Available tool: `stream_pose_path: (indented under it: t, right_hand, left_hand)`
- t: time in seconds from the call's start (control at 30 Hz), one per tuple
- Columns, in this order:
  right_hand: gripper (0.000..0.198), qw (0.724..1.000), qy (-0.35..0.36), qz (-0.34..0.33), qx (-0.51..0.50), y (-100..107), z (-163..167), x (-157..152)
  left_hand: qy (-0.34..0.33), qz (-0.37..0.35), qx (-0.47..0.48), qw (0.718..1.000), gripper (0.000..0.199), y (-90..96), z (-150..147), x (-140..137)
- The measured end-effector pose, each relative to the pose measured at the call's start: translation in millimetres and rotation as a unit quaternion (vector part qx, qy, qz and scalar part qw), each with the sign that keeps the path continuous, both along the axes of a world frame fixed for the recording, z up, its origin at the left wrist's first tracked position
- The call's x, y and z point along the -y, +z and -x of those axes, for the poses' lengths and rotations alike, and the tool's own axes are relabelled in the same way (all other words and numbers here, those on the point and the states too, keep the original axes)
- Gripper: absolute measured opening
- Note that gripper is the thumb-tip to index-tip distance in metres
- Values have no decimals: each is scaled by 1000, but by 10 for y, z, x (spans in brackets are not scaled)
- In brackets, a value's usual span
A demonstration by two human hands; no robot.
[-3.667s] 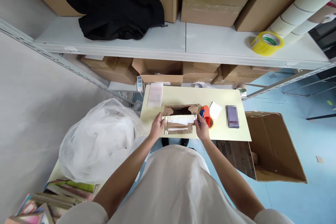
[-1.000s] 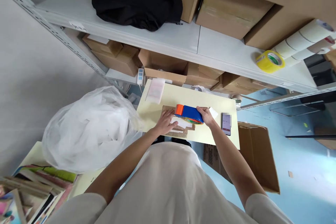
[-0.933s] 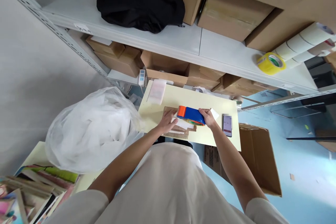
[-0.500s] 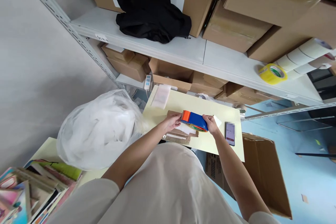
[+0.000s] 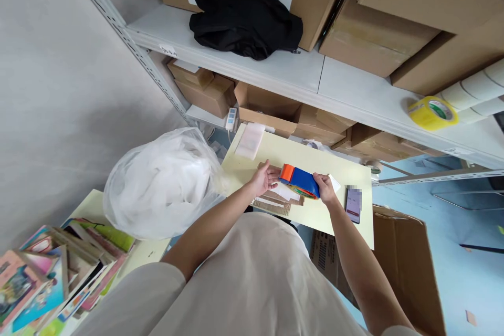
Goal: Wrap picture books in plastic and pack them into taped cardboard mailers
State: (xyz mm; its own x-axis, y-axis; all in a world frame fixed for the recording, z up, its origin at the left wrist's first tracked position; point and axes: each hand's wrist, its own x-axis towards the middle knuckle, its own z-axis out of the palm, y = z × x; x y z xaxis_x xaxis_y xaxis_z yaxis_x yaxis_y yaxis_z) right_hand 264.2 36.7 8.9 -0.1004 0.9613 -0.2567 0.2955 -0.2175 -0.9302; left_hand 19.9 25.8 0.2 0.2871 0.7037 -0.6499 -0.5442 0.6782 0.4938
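My right hand (image 5: 324,188) is closed on the right end of a blue and orange tape dispenser (image 5: 302,180), held above the table. My left hand (image 5: 265,178) is at the dispenser's orange end, its fingers spread; whether the fingertips touch it I cannot tell. Below the dispenser lies a brown cardboard piece (image 5: 282,209) with a white paper (image 5: 284,192) on it, partly hidden by my hands and the tool. A phone (image 5: 353,205) rests on the table to the right of my right hand.
The pale yellow table (image 5: 315,160) carries a pinkish-white packet (image 5: 250,140) at its far left. A big bag of white material (image 5: 161,184) stands left, beside stacked books (image 5: 66,268). Behind runs a shelf (image 5: 354,92) with boxes and yellow tape (image 5: 433,113). An open carton (image 5: 405,262) stands right.
My left hand's fingers have spread from a more curled pose near the dispenser's orange end. The view has shifted, so everything sits somewhat differently. My right hand keeps its grip.
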Motion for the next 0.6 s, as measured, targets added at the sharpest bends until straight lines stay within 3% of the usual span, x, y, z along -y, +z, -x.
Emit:
stream_pose_path:
  t: [0.13,0.23,0.5,0.6]
  right_hand:
    - [55,1000,3,-19,12,77,78,36]
    - [55,998,21,-49,37,179,138,65]
    - [52,991,32,-51,116,338,-193,116]
    - [52,984,45,-53,164,323,-208,127]
  left_hand:
    - [-8,-72,-151,986,30,27,-27,-10]
    - [-15,-90,-170,981,27,43,30,2]
    - [36,-85,-251,964,32,-106,823,45]
    - [39,-81,-281,956,30,-238,935,27]
